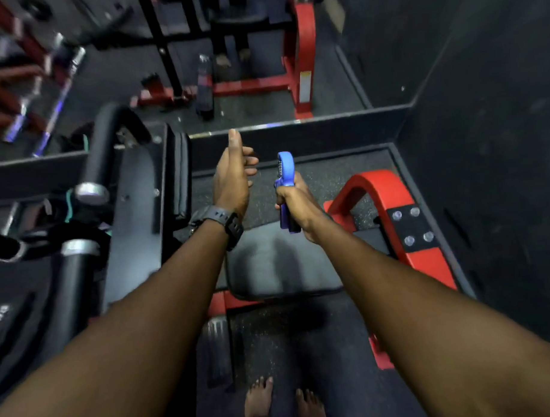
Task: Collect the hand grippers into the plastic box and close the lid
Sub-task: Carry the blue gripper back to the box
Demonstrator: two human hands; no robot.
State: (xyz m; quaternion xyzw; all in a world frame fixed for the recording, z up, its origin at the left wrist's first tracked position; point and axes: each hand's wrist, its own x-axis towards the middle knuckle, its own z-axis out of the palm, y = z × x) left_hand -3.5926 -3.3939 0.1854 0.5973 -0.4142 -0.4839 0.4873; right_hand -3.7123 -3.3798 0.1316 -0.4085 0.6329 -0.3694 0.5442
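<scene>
Hand gripper [285, 189] held upright in the right hand [294, 212], above a padded bench seat [278, 264].

Blue hard-plastic arch on top with a dark coiled spring beside it, darker grip handles below; the right fingers are wrapped and pressed together round both handles. Left hand [233, 178] is empty just beside it, thumb straight up, fingers loosely curled, a black wristwatch [219, 218] on the wrist. No plastic box shows anywhere, so the likeliest trouble is carrying: a slackened squeeze could let the sprung handles snap apart and slip free onto the speckled rubber floor [322, 178], near bare feet [283, 401]. Red steel frame [388, 198] crowds the right.
</scene>
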